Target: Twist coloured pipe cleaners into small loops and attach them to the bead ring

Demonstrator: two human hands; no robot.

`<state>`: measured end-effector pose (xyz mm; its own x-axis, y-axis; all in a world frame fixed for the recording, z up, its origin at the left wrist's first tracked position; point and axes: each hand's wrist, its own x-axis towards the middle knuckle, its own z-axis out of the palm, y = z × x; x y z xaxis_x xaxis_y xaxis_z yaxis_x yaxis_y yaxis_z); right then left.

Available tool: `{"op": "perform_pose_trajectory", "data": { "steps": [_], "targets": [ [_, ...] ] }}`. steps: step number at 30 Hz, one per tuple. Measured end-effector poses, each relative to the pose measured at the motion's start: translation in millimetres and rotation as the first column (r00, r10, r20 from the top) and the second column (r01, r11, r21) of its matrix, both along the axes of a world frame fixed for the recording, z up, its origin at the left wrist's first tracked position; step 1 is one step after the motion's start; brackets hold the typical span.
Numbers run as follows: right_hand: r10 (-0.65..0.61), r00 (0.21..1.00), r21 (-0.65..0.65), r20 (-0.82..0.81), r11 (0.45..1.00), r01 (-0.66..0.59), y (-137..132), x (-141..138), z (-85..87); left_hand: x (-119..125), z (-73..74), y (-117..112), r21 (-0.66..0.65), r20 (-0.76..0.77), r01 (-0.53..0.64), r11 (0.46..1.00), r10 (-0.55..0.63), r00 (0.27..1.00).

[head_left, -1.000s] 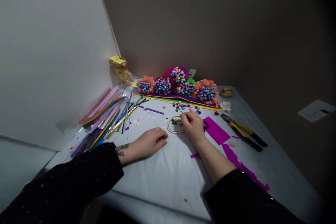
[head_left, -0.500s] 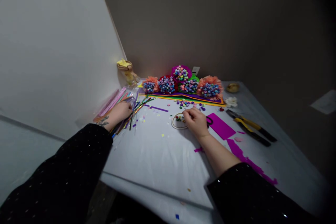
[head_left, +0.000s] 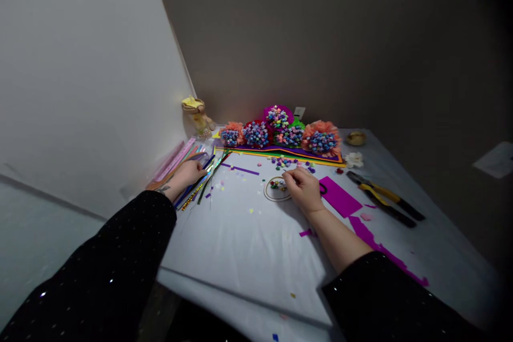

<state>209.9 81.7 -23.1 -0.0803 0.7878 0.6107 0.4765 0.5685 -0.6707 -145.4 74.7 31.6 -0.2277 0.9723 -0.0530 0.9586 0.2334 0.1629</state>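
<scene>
My left hand (head_left: pixel 188 175) is over a loose bundle of shiny paper strips (head_left: pixel 200 188) on the left of the table. Its thumb and fingers are pinched on a glossy strip (head_left: pixel 211 164) at the fingertips. My right hand (head_left: pixel 303 189) is closed in a pinch at the right edge of a thin round hoop (head_left: pixel 269 196). What its fingertips hold, if anything, is too small to make out. Several tiny folded paper stars (head_left: pixel 277 185) lie inside the hoop. More purple and pink stars (head_left: pixel 285 162) are scattered just behind it.
Paper bouquets full of stars (head_left: pixel 256 134) stand along the back, with coloured sheets (head_left: pixel 280 152) before them. A decorated jar (head_left: pixel 197 120) is at back left. To the right are black-and-yellow pliers (head_left: pixel 385 200), a magenta paper (head_left: pixel 340 196), torn magenta scraps (head_left: pixel 368 238) and a white flower (head_left: pixel 354 160).
My left hand has shifted slightly among the strips, and a gold strip lies lower beside it. My right hand stays pinched by the hoop. The whole view has moved a little.
</scene>
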Motion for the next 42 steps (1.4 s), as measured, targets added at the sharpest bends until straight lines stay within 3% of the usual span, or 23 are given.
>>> {"op": "perform_pose_trajectory", "data": {
  "steps": [10, 15, 16, 19, 22, 27, 30, 35, 39, 42],
  "targets": [
    [-0.001, 1.000, -0.021, 0.003, 1.000, 0.001, 0, 0, 2.4, -2, 12.2, -24, 0.178, 0.339, -0.111, 0.978, 0.045, 0.940],
    [0.061, 0.998, -0.029, 0.018, 0.998, -0.060, -8, -3, 7.5, 29, 22.3, -39, 0.210, 0.468, -0.091, 0.973, -0.019, 0.884],
    [0.104, 0.994, -0.042, 0.022, 0.994, -0.103, -11, -5, 9.0, 41, 25.7, -43, 0.203, 0.509, -0.063, 0.977, -0.050, 0.859],
    [0.278, 0.961, -0.126, 0.001, 0.953, -0.275, -21, -12, 13.5, 85, 31.2, -52, 0.176, 0.782, 0.028, 0.984, -0.157, 0.604],
    [0.375, 0.925, -0.237, -0.063, 0.894, -0.379, -27, -18, 16.0, 128, 20.7, -52, 0.149, 0.885, 0.055, 0.987, -0.158, 0.438],
    [0.322, 0.934, -0.372, -0.154, 0.857, -0.357, -29, -23, 15.1, 170, -18.3, -47, 0.124, 0.939, 0.068, 0.990, -0.139, 0.314],
    [0.244, 0.961, -0.445, -0.129, 0.852, -0.276, -30, -25, 14.9, 175, -30.5, -50, 0.143, 0.920, 0.093, 0.985, -0.167, 0.356],
    [0.245, 0.956, -0.558, -0.158, 0.777, -0.291, -34, -30, 16.8, 168, -31.3, -55, 0.124, 0.911, 0.106, 0.987, -0.156, 0.381],
    [0.182, 0.947, -0.596, -0.265, 0.741, -0.309, -34, -30, 16.6, 162, -30.5, -53, 0.090, 0.951, 0.129, 0.988, -0.124, 0.284],
    [0.160, 0.898, -0.616, -0.410, 0.677, -0.402, -34, -28, 16.9, 159, -30.0, -52, 0.042, 0.978, 0.158, 0.987, -0.073, 0.194]
  ]
}}
